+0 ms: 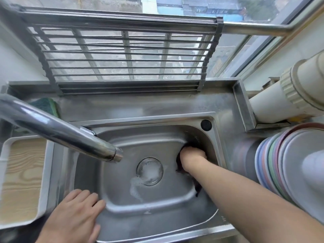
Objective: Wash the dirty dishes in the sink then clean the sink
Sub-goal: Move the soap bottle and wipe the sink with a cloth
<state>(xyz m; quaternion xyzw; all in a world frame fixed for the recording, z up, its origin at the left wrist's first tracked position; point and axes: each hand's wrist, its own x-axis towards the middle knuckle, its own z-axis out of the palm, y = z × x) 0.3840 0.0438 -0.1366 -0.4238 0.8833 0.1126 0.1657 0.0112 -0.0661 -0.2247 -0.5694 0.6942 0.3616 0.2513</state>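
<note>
At the bottom left of the frame, the left hand (77,214) was laid flat on the near left rim of the sink (215,137), fingers straight and spread and holding nothing; it was judged to be placed there as a brace while the other arm reached across. At the lower right, the right forearm was stretched into the basin, and the right hand (192,155) was closed around a dark cloth (179,165), which was pressed against the right inner wall near the far right corner, apparently so that the wall could be scrubbed. A dark tail of the cloth was seen trailing under the forearm.

No dishes were seen in the basin; only a smear of suds beside the drain strainer (149,171) at the centre was held in it, so the sink-cleaning stage was judged to have been reached. The tap spout (57,130) was swung in from the left, over the basin, and no running water could be made out.

At the left, a white tray (43,190) with a wood-grain bottom was set on the bench. At the right edge, a stack of pastel plates (273,165) was stood on edge, presumably to drain. Further back, a green scouring sponge (46,106) was lodged behind the tap, and a roll-up drying rack (122,55) was propped against the window.
</note>
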